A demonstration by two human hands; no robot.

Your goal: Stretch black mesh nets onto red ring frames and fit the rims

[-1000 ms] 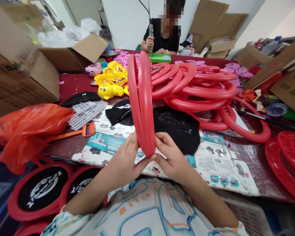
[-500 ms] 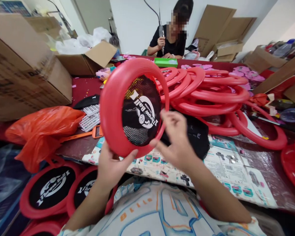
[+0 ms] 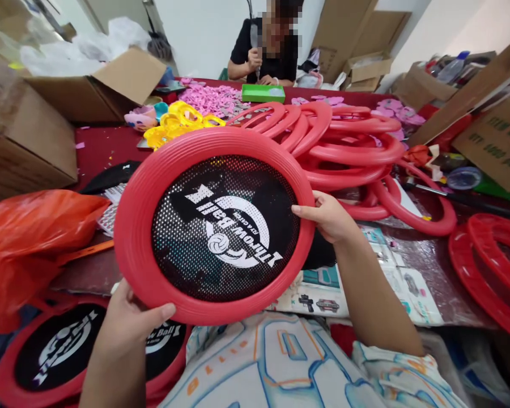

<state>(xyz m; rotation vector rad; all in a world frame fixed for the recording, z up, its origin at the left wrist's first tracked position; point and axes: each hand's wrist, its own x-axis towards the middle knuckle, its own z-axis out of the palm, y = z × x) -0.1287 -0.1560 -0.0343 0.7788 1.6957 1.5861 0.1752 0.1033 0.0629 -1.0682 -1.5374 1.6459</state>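
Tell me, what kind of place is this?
Probably a small toy assembly or packing workshop. A pile of bare red rings covers the table, the finished mesh disc is in hand, and cardboard boxes stand around.

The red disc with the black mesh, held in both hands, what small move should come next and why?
Probably lower the red disc onto the finished discs at lower left. Its mesh looks seated all round, the left hand and right hand grip opposite rims, and the stack lies just below.
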